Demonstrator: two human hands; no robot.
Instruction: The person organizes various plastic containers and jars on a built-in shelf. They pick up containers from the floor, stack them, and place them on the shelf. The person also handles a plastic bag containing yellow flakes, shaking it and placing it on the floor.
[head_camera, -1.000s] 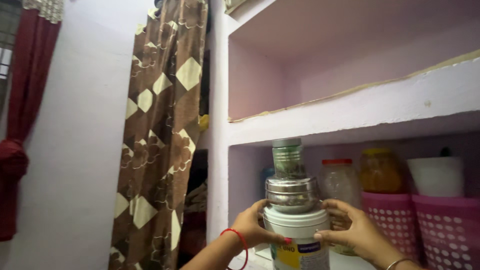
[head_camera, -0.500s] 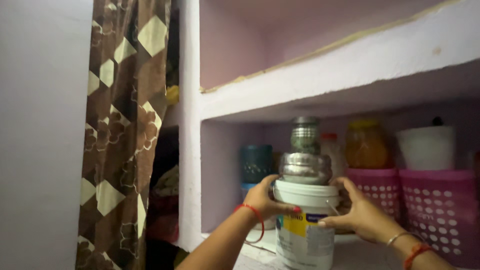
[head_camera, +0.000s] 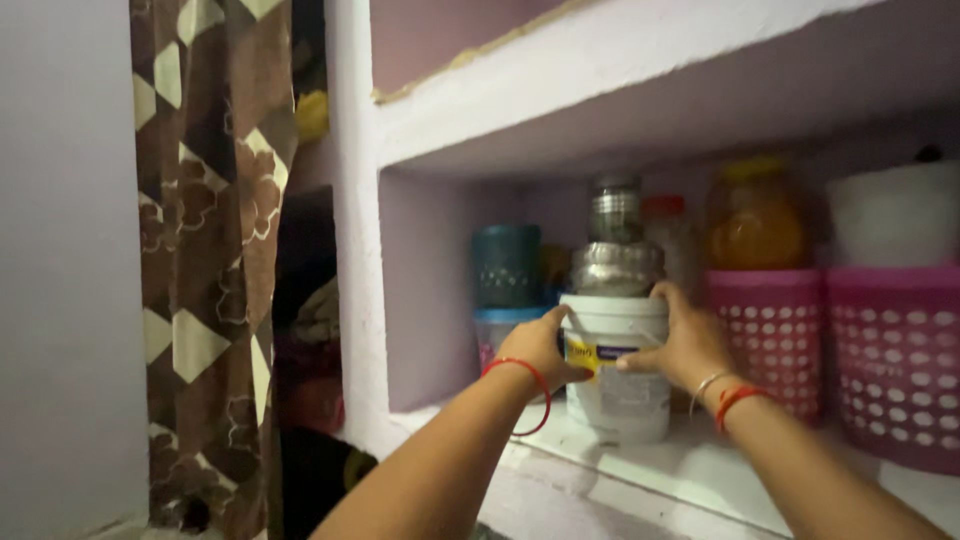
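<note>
Left hand (head_camera: 540, 350) and right hand (head_camera: 685, 340): both grips closed on one white tub (head_camera: 615, 365), resting on the shelf (head_camera: 700, 465). Risk: one steel container (head_camera: 615, 265) stacked above the grip could topple if tilted. Right of grip: two pink baskets (head_camera: 775, 335).

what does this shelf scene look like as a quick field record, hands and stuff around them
left hand: grips the left side of the white bucket
right hand: grips the bucket's right side, fingers at its rim
bucket: upright on the shelf, yellow and blue label facing out
on top of bucket: steel container, with a smaller steel piece above it
right of bucket: two pink baskets
behind: teal jar, orange jar
left of shelf: brown patterned curtain
</note>
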